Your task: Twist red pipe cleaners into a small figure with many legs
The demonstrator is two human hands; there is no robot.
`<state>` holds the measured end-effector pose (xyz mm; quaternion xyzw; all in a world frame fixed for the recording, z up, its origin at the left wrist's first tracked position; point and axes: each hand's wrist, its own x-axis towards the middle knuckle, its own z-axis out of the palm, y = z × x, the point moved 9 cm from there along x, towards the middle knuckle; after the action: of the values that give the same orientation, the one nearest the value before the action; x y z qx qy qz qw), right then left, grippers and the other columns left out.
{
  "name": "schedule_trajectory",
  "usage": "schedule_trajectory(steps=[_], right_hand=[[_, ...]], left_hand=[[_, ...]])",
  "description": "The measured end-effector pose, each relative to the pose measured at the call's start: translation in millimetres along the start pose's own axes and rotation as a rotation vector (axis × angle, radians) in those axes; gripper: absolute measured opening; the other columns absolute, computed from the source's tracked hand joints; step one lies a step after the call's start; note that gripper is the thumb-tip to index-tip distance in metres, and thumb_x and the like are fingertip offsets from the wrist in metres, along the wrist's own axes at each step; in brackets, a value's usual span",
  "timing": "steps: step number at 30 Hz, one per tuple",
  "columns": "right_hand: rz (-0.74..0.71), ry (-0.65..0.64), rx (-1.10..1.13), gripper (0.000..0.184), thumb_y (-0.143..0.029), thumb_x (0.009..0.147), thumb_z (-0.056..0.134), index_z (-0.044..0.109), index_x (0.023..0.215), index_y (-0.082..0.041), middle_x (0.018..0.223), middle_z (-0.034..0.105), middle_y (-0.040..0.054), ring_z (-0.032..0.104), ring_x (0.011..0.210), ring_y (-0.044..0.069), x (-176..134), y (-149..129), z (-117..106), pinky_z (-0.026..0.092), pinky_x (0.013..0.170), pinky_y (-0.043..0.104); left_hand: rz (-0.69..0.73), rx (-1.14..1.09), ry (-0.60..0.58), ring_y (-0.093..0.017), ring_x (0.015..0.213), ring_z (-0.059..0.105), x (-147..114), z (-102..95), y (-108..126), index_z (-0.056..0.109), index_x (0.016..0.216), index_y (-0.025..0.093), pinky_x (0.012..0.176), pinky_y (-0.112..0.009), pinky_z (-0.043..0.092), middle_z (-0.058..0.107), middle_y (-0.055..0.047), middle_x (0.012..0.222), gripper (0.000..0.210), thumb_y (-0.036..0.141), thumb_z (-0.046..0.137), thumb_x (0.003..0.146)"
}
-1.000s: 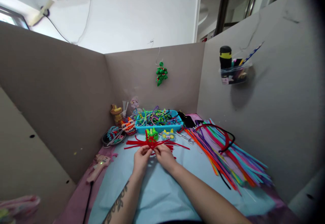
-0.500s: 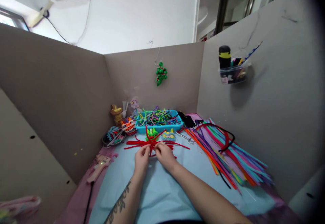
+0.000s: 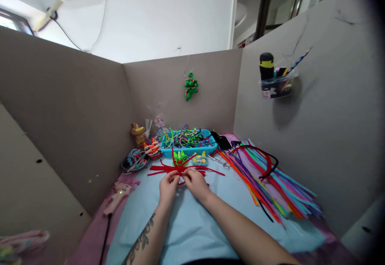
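Several red pipe-cleaners (image 3: 181, 168) fan beyond the left hand (image 3: 169, 184) and right hand (image 3: 195, 183) pinching them.

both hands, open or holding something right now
Left hand: closed, fingertips pinching the red fuzzy stems.
Right hand: closed, fingertips pinching the same stems.

You can read no text, brand or number here. The pale label (image 3: 266, 94) on your clear bin (image 3: 278, 90) is too small and blurred to make out. On your pink gun (image 3: 113, 203), a green light (image 3: 120, 192) glows; you cannot make out any lettering around it.
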<state>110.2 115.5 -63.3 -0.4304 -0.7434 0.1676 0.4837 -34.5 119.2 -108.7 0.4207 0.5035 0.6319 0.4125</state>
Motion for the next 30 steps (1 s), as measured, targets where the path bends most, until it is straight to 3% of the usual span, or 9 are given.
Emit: schedule_trajectory(steps=[11, 17, 30], right_hand=[[-0.018, -0.01, -0.032, 0.013, -0.016, 0.079, 0.052, 0.064, 0.079, -0.02, 0.078, 0.063, 0.0027, 0.057, 0.074, 0.015, -1, -4, 0, 0.043, 0.068, 0.025], [-0.011, -0.017, -0.009, 0.012, -0.014, 0.077, 0.052, 0.061, 0.083, -0.019, 0.082, 0.062, 0.0039, 0.058, 0.079, 0.016, -1, -1, 1, 0.044, 0.072, 0.026], [-0.02, -0.026, -0.108, 0.009, -0.016, 0.08, 0.051, 0.059, 0.077, -0.019, 0.077, 0.059, 0.0018, 0.055, 0.073, 0.014, -2, -4, -2, 0.041, 0.067, 0.023]], left_hand=[[0.103, 0.029, -0.046, -0.017, 0.07, 0.064, 1, 6.0, 8, 0.065, 0.078, 0.012, 0.068, -0.026, 0.047, 0.07, -0.009, 0.077, 0.022, 0.02, 0.066, 0.058], [0.043, 0.016, 0.004, -0.018, 0.069, 0.064, 1, -1.8, 4, 0.066, 0.085, 0.011, 0.064, -0.027, 0.048, 0.07, -0.01, 0.078, 0.031, 0.026, 0.07, 0.058], [0.009, -0.052, -0.007, -0.019, 0.076, 0.064, 4, -3.9, -1, 0.066, 0.091, 0.01, 0.071, -0.03, 0.048, 0.07, -0.011, 0.085, 0.037, 0.029, 0.069, 0.059]])
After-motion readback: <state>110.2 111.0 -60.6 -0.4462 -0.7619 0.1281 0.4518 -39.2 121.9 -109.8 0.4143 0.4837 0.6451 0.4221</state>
